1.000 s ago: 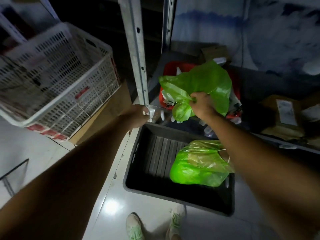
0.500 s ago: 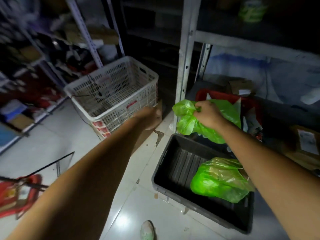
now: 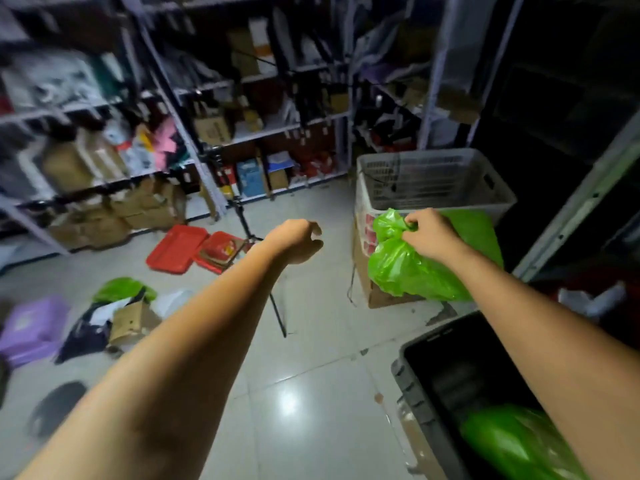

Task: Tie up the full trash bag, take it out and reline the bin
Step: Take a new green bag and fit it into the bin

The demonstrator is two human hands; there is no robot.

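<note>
Step in hand, as judged: carry-out of green bag (image 3: 412,268). Right hand (image 3: 427,233) gripped bunched bag neck; bag hung mid-air before white basket (image 3: 433,181). Left hand (image 3: 298,240) empty, fingers loosely curled. Second green bag (image 3: 512,441) lay in dark bin (image 3: 412,386). Next move, as judged: firm neck grip, clear floor path.

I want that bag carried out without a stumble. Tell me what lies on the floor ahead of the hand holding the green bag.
The right hand grips the green bag in the air. Ahead, a tripod stands on the tiles, with red trays past it and the white crate on a box at right. Bare floor lies between; no exit shows.
</note>
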